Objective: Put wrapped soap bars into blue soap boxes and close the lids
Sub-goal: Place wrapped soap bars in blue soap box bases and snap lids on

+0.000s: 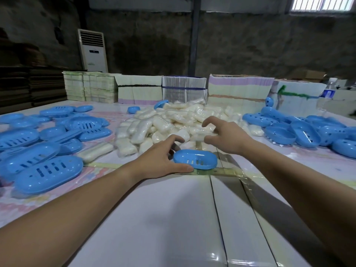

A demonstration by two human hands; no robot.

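We steady the slotted blue soap box (195,159) at centre with our left hand (160,159) gripping its nine-o'clock end, while our right hand (224,134), fingers curled and seemingly empty, reaches at twelve o'clock into the wrapped soap pile (173,120); next, we judge, comes pinching one bar.

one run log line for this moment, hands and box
left hand: holds blue soap box on table | right hand: over wrapped soap pile, empty | box: no soap
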